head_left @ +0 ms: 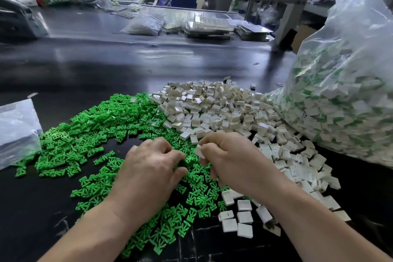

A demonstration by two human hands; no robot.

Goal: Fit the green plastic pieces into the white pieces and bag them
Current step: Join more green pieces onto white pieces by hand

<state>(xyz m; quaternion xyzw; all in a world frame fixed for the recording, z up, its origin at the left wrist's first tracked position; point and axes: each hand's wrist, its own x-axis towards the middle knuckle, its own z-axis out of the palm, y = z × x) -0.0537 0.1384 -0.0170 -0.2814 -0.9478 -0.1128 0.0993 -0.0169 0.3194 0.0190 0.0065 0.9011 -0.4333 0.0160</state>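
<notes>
A wide heap of small green plastic pieces [89,132] covers the black table at left and centre. Beside it on the right lies a heap of square white pieces [214,108]. My right hand [231,161] pinches one white piece [199,151] between thumb and fingers, just above the green heap. My left hand [153,166] hovers close beside it with curled fingers reaching into the green pieces; whether it holds one is hidden. A big clear bag [348,95] at right is full of assembled white-and-green pieces.
A flat clear bag [17,130] lies at the left edge. Far across the dark table [106,64] sit plastic bags and stacked trays [208,25]. A grey metal post [297,4] rises at the right behind the big bag.
</notes>
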